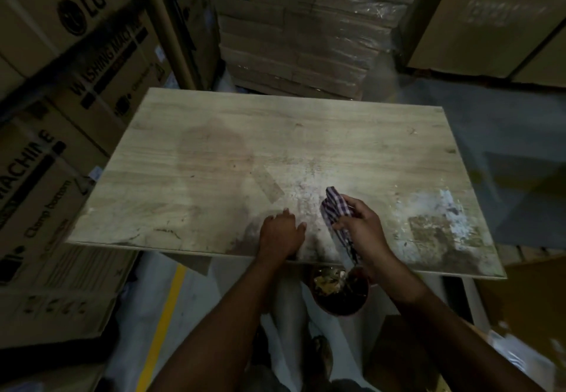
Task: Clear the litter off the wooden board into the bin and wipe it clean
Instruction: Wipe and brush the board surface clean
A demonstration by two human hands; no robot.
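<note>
A checked cloth (335, 210) is gripped in the right hand (363, 226) at the wooden board's (232, 158) six o'clock edge. The left hand (280, 232) is laid flat, released, beside it. The bin (340, 292), holding litter, is seen below that edge.

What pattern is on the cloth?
Purple-and-white checks on the cloth, seen in the head view.

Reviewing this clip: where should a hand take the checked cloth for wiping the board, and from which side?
Grip the bunched middle of the checked cloth from above and the near edge, as the right hand does. Its loose tail hangs over the wooden board edge toward the bin, so gathering it gives a firmer pad.
</note>
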